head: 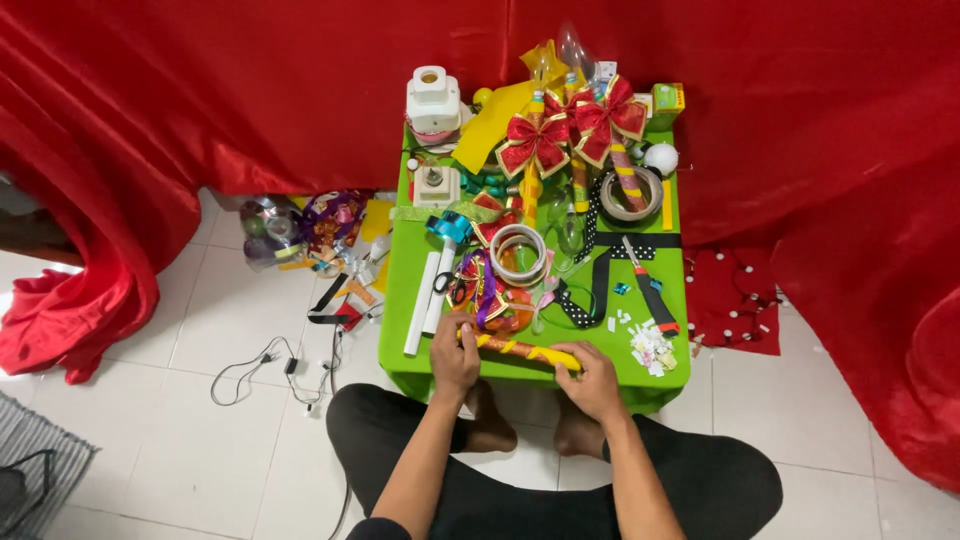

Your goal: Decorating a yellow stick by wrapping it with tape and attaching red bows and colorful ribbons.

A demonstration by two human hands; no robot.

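Left hand (455,355): grips one end of the wrapped stick (527,351) (orange and yellow).
Right hand (592,380): closed on its other end.
Table (640,375): green.

Head camera looks steeply down, fairly near, onto the green table (640,385).

glossy red cloth drape (250,90)

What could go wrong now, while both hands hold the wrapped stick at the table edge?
1. The wrapped stick lies near the front edge of the green table; if the left hand or right hand lets go, it may roll off.
2. The paper scraps by the right hand could be swept onto the floor.
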